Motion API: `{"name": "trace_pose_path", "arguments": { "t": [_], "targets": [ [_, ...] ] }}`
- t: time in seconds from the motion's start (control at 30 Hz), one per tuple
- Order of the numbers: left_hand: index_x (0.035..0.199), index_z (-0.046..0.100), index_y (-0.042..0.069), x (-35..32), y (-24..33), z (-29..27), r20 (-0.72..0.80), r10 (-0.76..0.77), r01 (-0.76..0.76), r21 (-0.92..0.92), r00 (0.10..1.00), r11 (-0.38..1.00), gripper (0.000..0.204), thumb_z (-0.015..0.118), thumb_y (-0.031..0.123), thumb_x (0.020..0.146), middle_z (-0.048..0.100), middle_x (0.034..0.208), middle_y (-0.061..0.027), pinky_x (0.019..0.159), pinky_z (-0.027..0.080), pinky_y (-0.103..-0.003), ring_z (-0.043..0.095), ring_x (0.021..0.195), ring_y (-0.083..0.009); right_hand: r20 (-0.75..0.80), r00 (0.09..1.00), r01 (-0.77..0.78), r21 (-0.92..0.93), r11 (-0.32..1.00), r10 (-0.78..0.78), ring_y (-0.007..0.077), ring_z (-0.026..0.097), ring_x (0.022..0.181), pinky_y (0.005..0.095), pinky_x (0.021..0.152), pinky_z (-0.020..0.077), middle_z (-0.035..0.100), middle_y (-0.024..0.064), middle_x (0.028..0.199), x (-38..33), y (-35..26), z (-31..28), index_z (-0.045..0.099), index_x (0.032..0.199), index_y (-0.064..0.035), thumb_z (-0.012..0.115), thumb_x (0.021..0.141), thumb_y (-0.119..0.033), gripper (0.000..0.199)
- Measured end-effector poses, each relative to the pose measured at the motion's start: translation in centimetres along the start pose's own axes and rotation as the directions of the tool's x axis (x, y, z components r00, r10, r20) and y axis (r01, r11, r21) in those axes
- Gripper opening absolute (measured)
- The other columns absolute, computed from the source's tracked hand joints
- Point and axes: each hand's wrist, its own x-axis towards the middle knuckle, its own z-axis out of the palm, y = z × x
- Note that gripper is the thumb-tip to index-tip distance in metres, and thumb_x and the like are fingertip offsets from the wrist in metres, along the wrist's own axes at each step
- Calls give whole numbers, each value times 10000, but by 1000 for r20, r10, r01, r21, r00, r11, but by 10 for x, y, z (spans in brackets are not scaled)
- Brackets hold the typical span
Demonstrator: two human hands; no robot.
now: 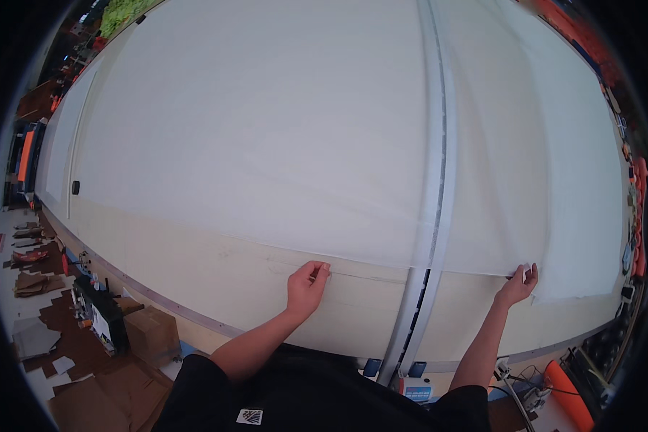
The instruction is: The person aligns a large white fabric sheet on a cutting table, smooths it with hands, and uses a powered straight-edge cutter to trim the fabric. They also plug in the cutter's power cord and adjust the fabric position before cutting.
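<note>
A broad, thin sheet of sheer white fabric [288, 144] covers most of a large pale table [187, 266]. My left hand [307, 289] is closed in a pinch at the fabric's near edge, left of a long rail. To the right of that rail, my right hand [517, 286] pinches the same near edge, some fingers raised. The metal rail [433, 209] with a dark slotted line runs from front to back across the table, and the fabric passes over it. Thin dark lines show on the table beside my left hand.
A second white layer [583, 237] lies at the right. A small black knob [75, 187] sits on the left. Below the table's left edge are a cardboard box [151, 335], a black-and-green case [97, 313] and brown sheets. An orange object [565, 392] and cables are at the lower right.
</note>
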Motion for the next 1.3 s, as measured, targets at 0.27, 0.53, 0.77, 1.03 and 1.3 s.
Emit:
{"name": "trace_pose_path", "arguments": {
  "t": [0.27, 0.53, 0.77, 1.03, 1.3],
  "targets": [
    [1285, 683, 95, 32, 16, -13, 310, 658, -679, 596, 686, 428, 407, 754, 174, 892, 570, 1461, -112, 1159, 375, -531, 524, 1343, -320, 63, 998, 17, -142, 990, -8, 93, 564, 802, 263, 634, 487, 562, 76, 1315, -6, 50, -20, 576, 1431, -103, 673, 971, -38, 475],
    [1506, 537, 84, 22, 20, 12, 481, 575, -722, 615, 662, 317, 683, 752, 357, 918, 413, 1646, -140, 1264, 239, -595, 346, 1546, -342, 62, 994, 101, -157, 982, -93, 150, 606, 880, 300, 770, 526, 592, 120, 1308, -7, 34, -14, 586, 1434, -89, 682, 978, -68, 467],
    [1585, 434, 69, 25, 7, 32, 555, 478, -725, 602, 681, 335, 813, 707, 496, 949, 314, 1701, -174, 1273, 200, -600, 256, 1589, -369, 142, 984, 157, -389, 908, -110, 195, 627, 966, 349, 815, 546, 579, 163, 1375, 2, 54, -27, 576, 1449, -88, 688, 953, -70, 508],
    [1563, 462, 57, 26, 3, 38, 572, 458, -725, 616, 680, 308, 822, 701, 536, 939, 339, 1671, -233, 1253, 219, -618, 292, 1565, -408, 407, 706, 700, -278, 658, -579, 369, 488, 1376, 469, 1137, 422, 538, 176, 1502, -36, -66, 111, 589, 1423, -51, 665, 971, -121, 464],
    [1506, 531, 64, 28, 5, 41, 571, 471, -725, 635, 672, 265, 804, 717, 566, 907, 407, 1629, -240, 1228, 262, -630, 356, 1535, -412, 751, 463, 749, -48, 660, -470, 374, 421, 1494, 498, 1208, 360, 506, 171, 1582, 44, -86, 338, 581, 1468, -71, 543, 1077, -365, 491]
  ]
}}
